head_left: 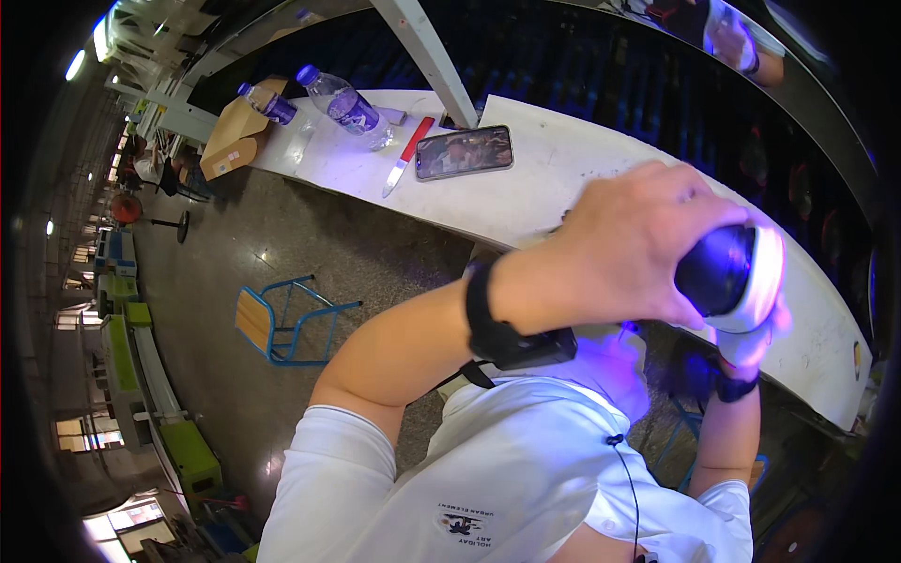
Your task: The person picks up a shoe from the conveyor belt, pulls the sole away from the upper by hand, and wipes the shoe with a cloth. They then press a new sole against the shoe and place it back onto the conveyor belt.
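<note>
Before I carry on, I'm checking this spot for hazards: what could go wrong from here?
1. The black item with a white rim is gripped by the left hand, while the right hand is partly hidden beyond it; it might slip if that grip loosens.
2. The red-handled knife lies with its blade toward the front edge of the white tabletop; a passing arm could catch it.
3. The phone beside it might get scratched.

The rounded object (732, 274) is black and white, the knife handle (416, 140) red.
</note>
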`<state>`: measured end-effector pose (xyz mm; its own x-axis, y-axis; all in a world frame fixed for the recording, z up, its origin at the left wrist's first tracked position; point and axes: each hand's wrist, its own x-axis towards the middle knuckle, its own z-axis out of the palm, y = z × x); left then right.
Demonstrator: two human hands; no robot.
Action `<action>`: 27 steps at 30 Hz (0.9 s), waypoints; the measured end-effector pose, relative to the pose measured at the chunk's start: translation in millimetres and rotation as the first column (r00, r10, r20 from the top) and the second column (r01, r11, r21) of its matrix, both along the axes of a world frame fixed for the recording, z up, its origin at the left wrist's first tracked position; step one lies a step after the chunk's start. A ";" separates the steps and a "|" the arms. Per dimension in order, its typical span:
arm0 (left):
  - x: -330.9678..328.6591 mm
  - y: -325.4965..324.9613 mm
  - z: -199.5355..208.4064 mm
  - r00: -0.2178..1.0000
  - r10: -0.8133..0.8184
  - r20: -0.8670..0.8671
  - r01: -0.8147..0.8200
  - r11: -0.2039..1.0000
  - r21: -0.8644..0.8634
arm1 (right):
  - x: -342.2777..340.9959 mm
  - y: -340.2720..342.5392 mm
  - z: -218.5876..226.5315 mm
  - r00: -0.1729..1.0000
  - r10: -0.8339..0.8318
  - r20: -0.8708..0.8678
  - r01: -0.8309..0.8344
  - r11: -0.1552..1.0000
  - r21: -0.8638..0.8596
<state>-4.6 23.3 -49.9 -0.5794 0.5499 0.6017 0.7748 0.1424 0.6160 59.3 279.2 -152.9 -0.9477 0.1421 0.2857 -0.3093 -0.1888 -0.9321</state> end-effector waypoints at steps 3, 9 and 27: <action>9.0 10.2 -6.1 0.995 0.080 0.053 -0.083 0.996 0.044 | -11.2 -28.8 72.6 0.998 0.047 -0.043 -0.035 0.970 0.241; 4.2 -3.5 20.0 0.959 0.129 0.252 -0.009 0.904 -0.428 | -38.5 -32.7 85.0 0.953 0.245 -0.177 -0.184 0.935 0.305; -11.5 -16.5 5.6 0.805 0.284 0.521 -0.176 0.953 -0.248 | -82.6 -71.1 98.3 0.900 0.414 0.140 -0.406 0.910 -0.080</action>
